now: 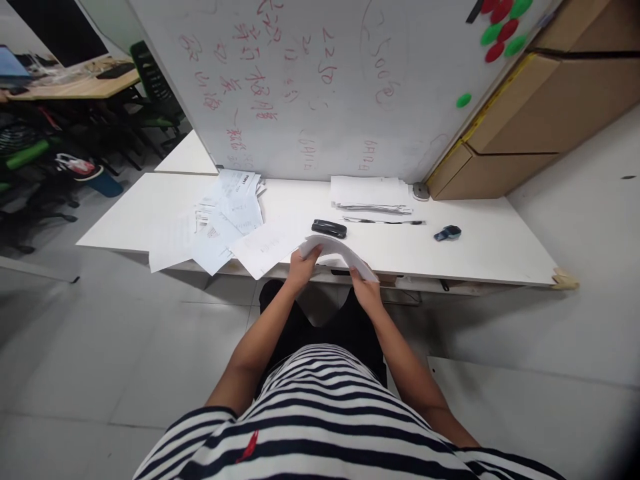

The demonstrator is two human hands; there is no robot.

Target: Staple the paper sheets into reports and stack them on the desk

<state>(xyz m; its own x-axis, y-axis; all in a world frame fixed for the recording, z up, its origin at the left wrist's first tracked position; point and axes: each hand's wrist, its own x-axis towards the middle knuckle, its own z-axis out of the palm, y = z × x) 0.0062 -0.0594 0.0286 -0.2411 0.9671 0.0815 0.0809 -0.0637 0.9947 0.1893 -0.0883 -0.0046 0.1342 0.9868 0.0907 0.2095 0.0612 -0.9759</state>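
Between my two hands a few sheets of white paper [340, 247] bow upward at the table's front edge. My left hand [303, 265] grips their left end, thumb on top. At the right end my right hand [366, 291] is closed on the same sheets. Just beyond the paper lies a black stapler [329, 229] on the white table [480, 260]. Loose printed sheets [235, 213] are spread in an overlapping heap to the left, some hanging over the front edge. A neater paper stack [370, 192] rests at the back, near the whiteboard.
A whiteboard [300, 87] with red writing stands along the table's back. Brown cardboard boxes [550, 107] are piled at the right. A dark wristwatch [447, 233] lies on the table's right part. Under the tabletop is a shelf with items. Chairs and a blue bin [100, 181] stand at left.
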